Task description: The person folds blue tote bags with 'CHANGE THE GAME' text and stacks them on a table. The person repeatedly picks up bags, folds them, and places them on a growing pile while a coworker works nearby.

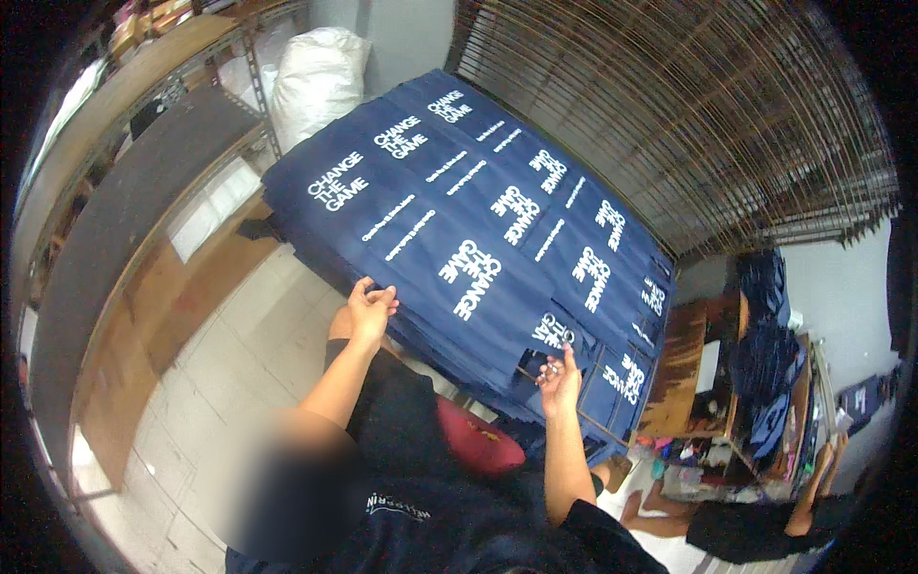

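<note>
Navy fabric sheets (421, 206) with white printing lie side by side in front of me, with more layers showing along the near edge. My left hand (371, 308) is at that near edge on the left, thumb and fingers closed on the border of a sheet. Farther right, my right hand (559, 378) pinches the corner of a printed navy piece (550, 330), which is lifted and folded a little. Under this corner, a dark gap and thin metal frame bars (602, 421) show.
Many raised wire rack shelves (708, 115) stand beyond the fabric. A long shelf unit (143, 191) runs along the left, with a white sack (320, 81) behind it. A red seat (478, 435) is close to me. Another person (755, 526) is at lower right, near a wooden cabinet (688, 373).
</note>
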A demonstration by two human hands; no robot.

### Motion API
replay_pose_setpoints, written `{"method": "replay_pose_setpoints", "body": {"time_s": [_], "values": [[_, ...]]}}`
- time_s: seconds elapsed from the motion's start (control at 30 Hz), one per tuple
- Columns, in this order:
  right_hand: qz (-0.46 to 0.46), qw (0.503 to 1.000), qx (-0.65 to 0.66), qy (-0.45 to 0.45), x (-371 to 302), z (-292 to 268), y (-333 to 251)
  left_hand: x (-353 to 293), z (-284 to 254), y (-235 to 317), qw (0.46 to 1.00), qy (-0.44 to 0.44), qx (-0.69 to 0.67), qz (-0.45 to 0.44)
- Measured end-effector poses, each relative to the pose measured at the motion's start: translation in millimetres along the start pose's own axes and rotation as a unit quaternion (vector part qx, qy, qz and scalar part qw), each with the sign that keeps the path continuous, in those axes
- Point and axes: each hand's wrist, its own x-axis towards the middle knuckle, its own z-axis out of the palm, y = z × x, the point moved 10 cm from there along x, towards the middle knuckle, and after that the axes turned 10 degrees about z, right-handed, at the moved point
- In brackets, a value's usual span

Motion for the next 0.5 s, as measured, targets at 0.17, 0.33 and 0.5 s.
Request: {"method": "replay_pose_setpoints", "body": {"time_s": [0.17, 0.33, 0.5], "values": [[-0.028, 0.996, 0.068, 0.041, 4, -26, -9, -1, 0, 3, 1.000, -0.012, -0.003, -0.007], [-0.034, 0.994, 0.094, 0.038, 10, -38, -7, 0, 1, 5, 1.000, -0.017, 0.002, 0.004], [-0.033, 0.994, 0.075, 0.070, 0, -39, -3, 2, -1, 6, 1.000, -0.016, 0.018, 0.001]]}}
